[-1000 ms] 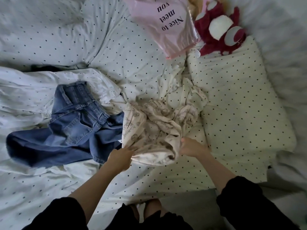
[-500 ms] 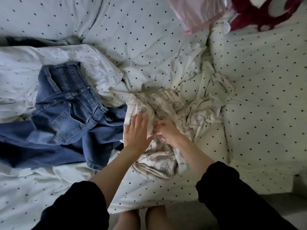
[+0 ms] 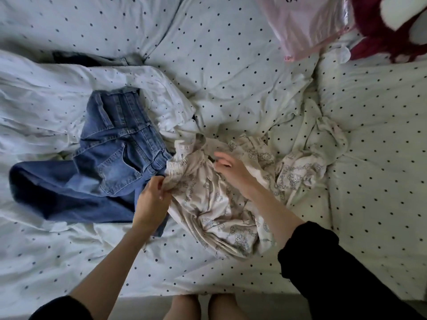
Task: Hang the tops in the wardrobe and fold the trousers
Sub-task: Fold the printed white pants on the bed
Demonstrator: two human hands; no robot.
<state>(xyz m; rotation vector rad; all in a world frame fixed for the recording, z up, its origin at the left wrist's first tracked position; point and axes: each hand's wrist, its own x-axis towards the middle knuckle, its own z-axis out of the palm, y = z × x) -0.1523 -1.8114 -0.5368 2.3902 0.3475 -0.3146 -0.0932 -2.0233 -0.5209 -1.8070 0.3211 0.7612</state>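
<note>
The gathered waistband edge of the cream printed trousers (image 3: pixel 215 204) is pinched between thumb and curled fingers of the left hand (image 3: pixel 152 199), right where the cloth meets the jeans (image 3: pixel 111 167). The right hand (image 3: pixel 231 168) is laid on the crumpled cloth at about two o'clock from that pinch, fingers spread and relaxed, nothing clasped (its fingertips are slightly blurred). The trousers are heaped in the middle of the dotted bedsheet (image 3: pixel 219 72), bunched rather than flat. The jeans are sprawled at nine o'clock, touching the trousers. At one o'clock, well apart, a pink bag (image 3: pixel 307 26) is seen, with a red plush toy (image 3: pixel 388 35) just beside it.
</note>
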